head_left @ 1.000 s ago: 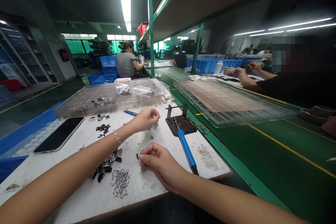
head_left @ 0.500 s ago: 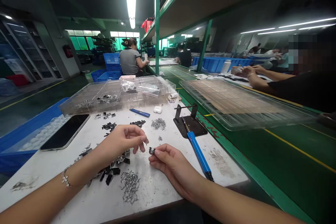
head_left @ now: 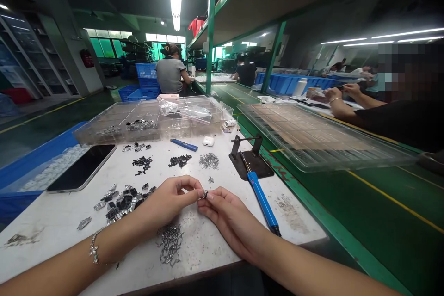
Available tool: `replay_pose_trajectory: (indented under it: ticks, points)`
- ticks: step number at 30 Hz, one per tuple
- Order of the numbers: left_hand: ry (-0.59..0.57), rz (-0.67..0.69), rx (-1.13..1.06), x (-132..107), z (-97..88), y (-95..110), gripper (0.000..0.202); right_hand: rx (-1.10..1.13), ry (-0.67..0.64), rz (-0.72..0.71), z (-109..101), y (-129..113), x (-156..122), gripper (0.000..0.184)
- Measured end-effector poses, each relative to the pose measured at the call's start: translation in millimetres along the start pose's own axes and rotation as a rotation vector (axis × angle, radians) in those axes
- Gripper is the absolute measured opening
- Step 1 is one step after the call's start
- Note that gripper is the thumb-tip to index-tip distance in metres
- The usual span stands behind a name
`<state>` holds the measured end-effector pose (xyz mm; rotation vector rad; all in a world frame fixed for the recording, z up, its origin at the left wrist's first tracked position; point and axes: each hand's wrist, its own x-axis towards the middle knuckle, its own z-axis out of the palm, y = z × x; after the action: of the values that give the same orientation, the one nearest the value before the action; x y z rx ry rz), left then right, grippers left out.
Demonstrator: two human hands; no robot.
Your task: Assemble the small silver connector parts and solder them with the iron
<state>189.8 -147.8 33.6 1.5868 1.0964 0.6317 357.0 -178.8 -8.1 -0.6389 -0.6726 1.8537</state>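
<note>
Over the white worktable (head_left: 225, 240), my left hand (head_left: 169, 201) and my right hand (head_left: 229, 217) meet fingertip to fingertip. Between them they pinch one small black and metal part (head_left: 204, 194). My left wrist wears a thin bracelet (head_left: 93, 249). A heap of bent wire springs (head_left: 169, 243) lies just below my hands. Black and silver parts (head_left: 121, 201) are scattered to the left of my left hand. More small piles, black pieces (head_left: 179, 161) and wire springs (head_left: 209, 161), lie farther back.
A blue-handled soldering iron (head_left: 262, 199) rests on a black stand (head_left: 252, 163) to the right. A phone (head_left: 81, 173) lies at the left, clear trays (head_left: 152, 122) at the back, a blue pen (head_left: 183, 144) and a white earbud case (head_left: 208, 141) nearby. Other people work beyond the green conveyor (head_left: 364, 203).
My left hand came back from the far spring pile toward me and joined my right hand at the small part. The view tilted slightly down.
</note>
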Motion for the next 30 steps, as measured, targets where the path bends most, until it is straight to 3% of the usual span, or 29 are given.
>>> replay_pose_trajectory:
  ticks: [8, 14, 21, 25, 30]
  points:
    - [0.018, 0.089, 0.029, 3.4, 2.9, -8.0, 0.016, -0.056, 0.020, -0.034, 1.6, 0.6, 0.2, 0.017]
    - [0.067, 0.094, 0.151, -2.7, 1.7, -1.3, 0.012, -0.187, 0.023, -0.050, 2.4, 1.1, -3.6, 0.020]
    - [-0.113, -0.003, -0.122, -2.1, -7.9, -0.1, 0.021, -0.211, 0.010, -0.071, 4.6, -0.5, -4.6, 0.024]
    - [-0.126, -0.059, -0.012, -0.8, -12.7, -0.4, 0.025, -0.226, 0.031, -0.060, 5.9, -1.7, -4.9, 0.025]
    - [-0.165, -0.006, 0.021, -0.7, -13.6, 0.5, 0.021, -0.271, 0.048, -0.074, 4.7, -0.7, -5.0, 0.025]
